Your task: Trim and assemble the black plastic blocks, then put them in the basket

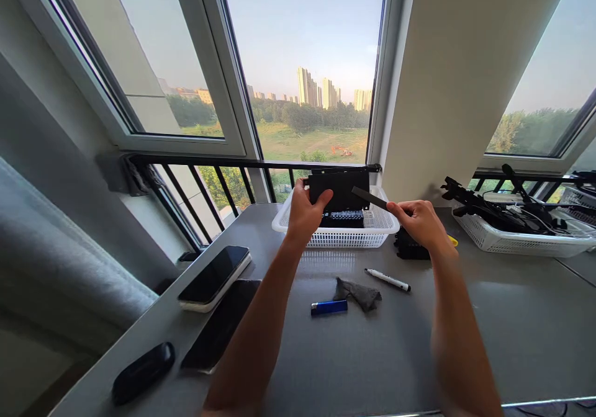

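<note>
Head view, black panel [336,188] upright, long axis sideways, in left hand [304,211]

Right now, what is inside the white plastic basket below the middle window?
Inside the white plastic basket, a dark, ridged object shows. The flat black part in the left hand hides much of the interior, so what else lies there cannot be seen.

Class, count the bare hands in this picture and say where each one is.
2. The left hand grips the left side of a black panel over a white basket; the right hand, farther right, holds a dark strip pointing toward the panel.
</note>
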### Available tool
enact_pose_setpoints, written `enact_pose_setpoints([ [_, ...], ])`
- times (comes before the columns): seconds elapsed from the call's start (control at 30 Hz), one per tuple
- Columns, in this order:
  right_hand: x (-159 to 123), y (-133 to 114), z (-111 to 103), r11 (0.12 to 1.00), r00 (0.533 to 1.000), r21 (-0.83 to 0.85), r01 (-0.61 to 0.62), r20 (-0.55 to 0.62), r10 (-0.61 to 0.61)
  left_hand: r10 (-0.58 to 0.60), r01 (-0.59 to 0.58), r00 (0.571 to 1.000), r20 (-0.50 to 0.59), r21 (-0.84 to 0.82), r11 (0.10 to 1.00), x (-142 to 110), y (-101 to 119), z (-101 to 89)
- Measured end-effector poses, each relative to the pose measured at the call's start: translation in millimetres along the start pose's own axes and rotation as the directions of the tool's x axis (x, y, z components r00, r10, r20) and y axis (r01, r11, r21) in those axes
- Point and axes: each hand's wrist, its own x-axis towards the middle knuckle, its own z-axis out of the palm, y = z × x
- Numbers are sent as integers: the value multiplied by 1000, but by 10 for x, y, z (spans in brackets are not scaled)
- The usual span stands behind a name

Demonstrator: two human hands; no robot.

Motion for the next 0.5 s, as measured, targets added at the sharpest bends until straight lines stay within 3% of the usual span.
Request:
enact_pose_setpoints([
  [0.5,12,48,-12,1000,1000,4,11,24,-12,-21,21,1000,11,43,999,-13,6,17],
])
